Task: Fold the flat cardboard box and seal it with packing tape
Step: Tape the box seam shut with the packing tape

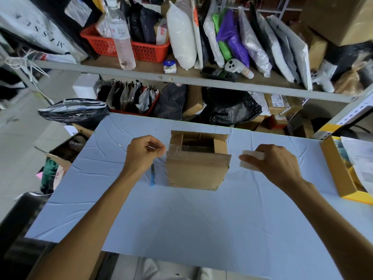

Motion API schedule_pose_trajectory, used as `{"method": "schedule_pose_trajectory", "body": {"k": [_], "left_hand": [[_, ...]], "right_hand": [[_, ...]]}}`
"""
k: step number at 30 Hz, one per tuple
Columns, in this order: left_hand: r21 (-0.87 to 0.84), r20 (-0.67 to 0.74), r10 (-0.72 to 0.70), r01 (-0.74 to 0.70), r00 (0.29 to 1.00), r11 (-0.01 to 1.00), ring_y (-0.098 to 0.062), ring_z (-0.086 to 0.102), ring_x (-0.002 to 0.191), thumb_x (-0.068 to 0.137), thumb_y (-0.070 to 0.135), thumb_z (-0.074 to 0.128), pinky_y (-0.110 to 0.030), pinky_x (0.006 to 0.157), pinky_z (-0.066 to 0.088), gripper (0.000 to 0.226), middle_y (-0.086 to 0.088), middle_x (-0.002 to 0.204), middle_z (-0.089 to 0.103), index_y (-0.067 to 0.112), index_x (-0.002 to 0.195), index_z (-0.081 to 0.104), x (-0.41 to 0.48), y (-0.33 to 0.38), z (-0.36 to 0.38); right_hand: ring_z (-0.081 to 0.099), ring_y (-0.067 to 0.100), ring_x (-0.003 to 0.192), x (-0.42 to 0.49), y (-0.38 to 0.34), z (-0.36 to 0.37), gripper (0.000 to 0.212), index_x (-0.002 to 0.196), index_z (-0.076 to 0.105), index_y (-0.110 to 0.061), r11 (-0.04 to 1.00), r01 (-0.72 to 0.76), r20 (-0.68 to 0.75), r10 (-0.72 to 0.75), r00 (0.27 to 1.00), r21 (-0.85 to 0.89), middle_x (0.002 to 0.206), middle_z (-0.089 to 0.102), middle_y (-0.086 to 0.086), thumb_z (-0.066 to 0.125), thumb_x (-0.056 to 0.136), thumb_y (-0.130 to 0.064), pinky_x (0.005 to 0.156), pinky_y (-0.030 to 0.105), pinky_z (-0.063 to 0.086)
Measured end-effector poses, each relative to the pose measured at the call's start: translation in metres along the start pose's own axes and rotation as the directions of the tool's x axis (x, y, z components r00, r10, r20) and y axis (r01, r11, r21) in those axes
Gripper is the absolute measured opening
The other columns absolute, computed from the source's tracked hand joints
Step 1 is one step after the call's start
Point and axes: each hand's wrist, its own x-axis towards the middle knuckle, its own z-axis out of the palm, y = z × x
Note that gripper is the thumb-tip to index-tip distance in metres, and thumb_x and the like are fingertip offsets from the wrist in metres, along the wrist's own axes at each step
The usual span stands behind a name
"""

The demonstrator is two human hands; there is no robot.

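While the small brown cardboard box [196,170] sits upright mid-table on the pale blue creased table cover [181,219], both hands flank it.

- Box: near top flap is folded over. Far side is open, with a dark interior showing and the far flaps standing up.
- Left hand [141,152]: at 9 o'clock of the box, just beside it. Fingers are curled, with thumb and forefinger pinching the free end of a clear packing tape strip [171,149].
- Strip: reaches the box's top left corner and looks stuck there. Can't tell if it runs on across the top.
- Right hand [276,162]: at 3 o'clock of the box, clear of the cardboard. Fingers are wrapped over a whitish tape roll [252,158] and clamped on it.
- Thin blue pen-like tool [152,175]: lies on the cover at 8 o'clock of the box, between the left wrist and the box wall.
- Shallow yellow-edged cardboard tray [339,168]: at 3 o'clock on the table edge, holding printed papers.
- Grey metal shelf [141,72]: at 12 o'clock, behind the table. It carries a red plastic mesh basket [141,49], a tall clear plastic bottle [122,41] and a row of bagged parcels.
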Motion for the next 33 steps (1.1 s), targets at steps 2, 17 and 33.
{"method": "schedule_pose_trajectory", "body": {"k": [2, 17, 33], "left_hand": [[0.006, -0.044, 0.027, -0.026, 0.999, 1.000, -0.017, 0.067, 0.075, 0.076, 0.003, 0.074, -0.033, 0.076, 0.057, 0.012, 0.000, 0.074, 0.069, 0.013, 0.077, 0.068, -0.002, -0.003, 0.003], [-0.018, -0.120, 0.175, -0.179, 0.977, 0.984, -0.010, 0.067, 0.076, 0.077, 0.016, 0.077, -0.007, 0.067, 0.049, 0.029, 0.006, 0.089, 0.068, 0.015, 0.104, 0.065, -0.003, -0.025, 0.009], [-0.044, -0.166, 0.184, -0.194, 0.969, 0.980, -0.012, 0.065, 0.087, 0.085, 0.025, 0.069, -0.006, 0.072, 0.050, 0.018, 0.001, 0.094, 0.071, 0.012, 0.096, 0.070, 0.000, -0.044, 0.023]], "right_hand": [[0.054, 0.025, 0.065, 0.002, -0.001, 0.006, 0.055, 0.071, 0.058, -0.013, 0.996, -0.054, -0.006, 0.054, 0.999, -0.065, 0.068, 0.060, 0.005, 0.059, 0.076, -0.068, 0.055, 0.027, 0.032], [0.050, 0.024, 0.065, 0.013, -0.013, 0.025, 0.065, 0.089, 0.062, -0.007, 0.985, -0.169, -0.052, 0.167, 0.985, -0.037, 0.074, 0.062, 0.008, 0.065, 0.069, -0.069, 0.058, 0.028, 0.037], [0.060, 0.025, 0.074, 0.018, -0.012, 0.029, 0.061, 0.097, 0.068, -0.017, 0.992, -0.111, -0.096, 0.104, 0.990, -0.063, 0.082, 0.070, 0.007, 0.060, 0.072, -0.071, 0.058, 0.027, 0.037]]}}
